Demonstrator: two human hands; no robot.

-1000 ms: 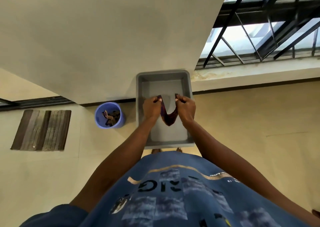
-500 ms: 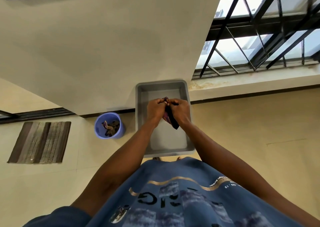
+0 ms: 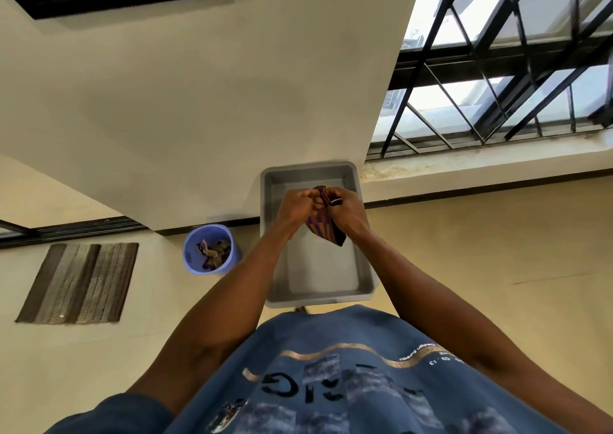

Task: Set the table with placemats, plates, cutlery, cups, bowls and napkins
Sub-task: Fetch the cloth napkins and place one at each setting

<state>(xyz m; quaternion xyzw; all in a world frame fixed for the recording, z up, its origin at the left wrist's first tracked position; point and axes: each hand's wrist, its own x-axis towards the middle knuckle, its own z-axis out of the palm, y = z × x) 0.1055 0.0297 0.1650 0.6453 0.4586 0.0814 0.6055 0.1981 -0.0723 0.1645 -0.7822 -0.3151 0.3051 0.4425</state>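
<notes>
Left hand [image 3: 296, 208] pinches patterned napkin [image 3: 323, 228] | right hand [image 3: 346, 213] grips it too | above grey tub [image 3: 318, 287]

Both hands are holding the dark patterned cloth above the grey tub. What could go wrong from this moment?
1. The cloth hangs bunched between the left hand and the right hand, so the fold may come out uneven.
2. If a pinch slips, it would probably fall into the grey tub; if it swings left, it might land near the blue bin, which holds scraps.
</notes>
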